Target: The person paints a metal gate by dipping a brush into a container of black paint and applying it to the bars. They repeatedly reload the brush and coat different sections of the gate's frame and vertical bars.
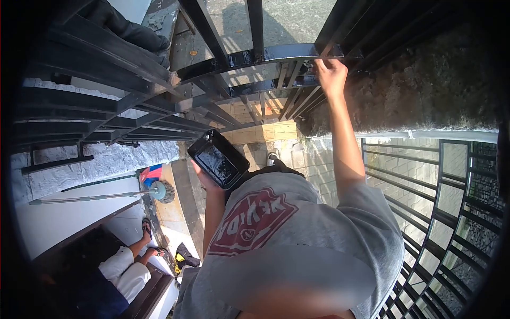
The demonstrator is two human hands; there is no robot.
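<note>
My left hand [205,176] grips the side of a black plastic paint tray [215,159]; wet, glossy black paint lies inside. The tray is held close in front of my grey shirt. My right hand [332,77] is stretched up to the black metal gate [289,51], its fingers closed just below the curved upper rail. Something dark shows beside those fingers, but what they hold is mostly hidden. The rail near my hand shines as if wet.
A mop [162,192] leans across the white ledge at left. Below it sits a person in white shorts [125,271]. Another person's dark-trousered leg [133,32] shows at top left. A second black fence [441,212] stands at right, beside a rough dark wall [414,85].
</note>
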